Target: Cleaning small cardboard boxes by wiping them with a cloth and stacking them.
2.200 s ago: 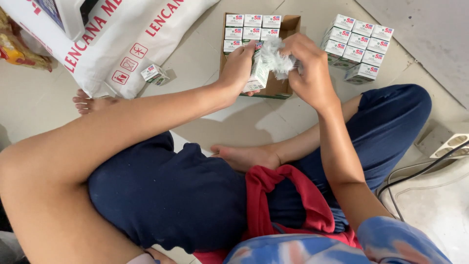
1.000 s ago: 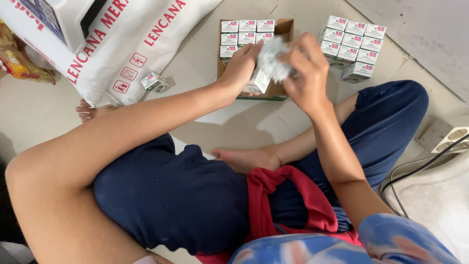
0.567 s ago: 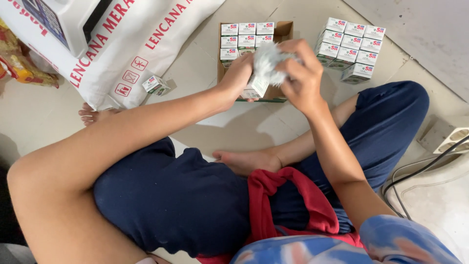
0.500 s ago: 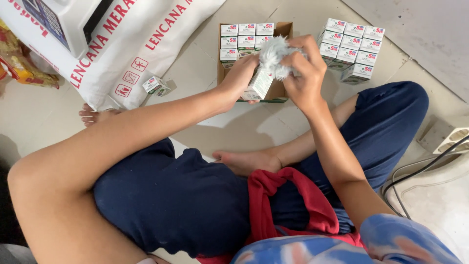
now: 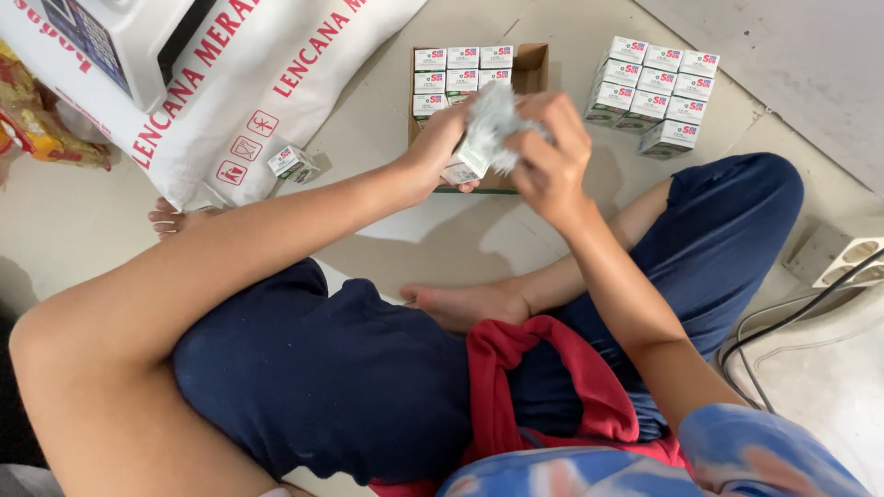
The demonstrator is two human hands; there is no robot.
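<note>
Left hand (image 5: pixel 440 147) grips a small box (image 5: pixel 468 161) upright so the right hand (image 5: pixel 551 147) can pinch crinkly wrap (image 5: pixel 494 118) at its twelve o'clock, above the carton (image 5: pixel 532 66).

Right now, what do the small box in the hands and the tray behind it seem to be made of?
Small box: apparently thin printed card, white, smooth, with sharp folded edges. Tray: probably brown corrugated cardboard, matt, with plain unprinted walls. The left hand holds the box.
</note>
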